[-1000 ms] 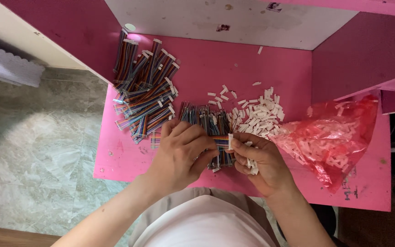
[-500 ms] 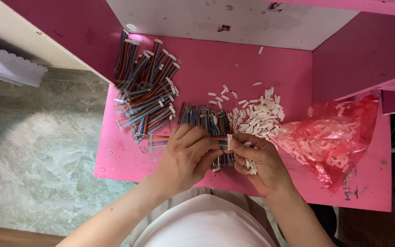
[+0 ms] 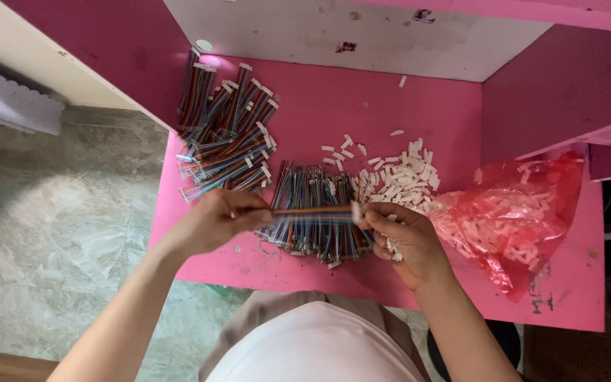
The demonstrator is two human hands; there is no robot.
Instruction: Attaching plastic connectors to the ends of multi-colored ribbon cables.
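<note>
Two hands (image 3: 213, 221) (image 3: 401, 237), one ribbon cable (image 3: 312, 211), two cable piles (image 3: 224, 138) (image 3: 316, 219)

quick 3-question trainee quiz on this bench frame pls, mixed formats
1. True or false: the left hand and right hand hold one ribbon cable stretched between them.
2. Where is the red bag of white connectors? A) left of the hands B) right of the hands C) on the floor
3. Fill in: the cable pile with white ends lies at the desk's back ____.

Key: 1 true; 2 B; 3 left.
</note>
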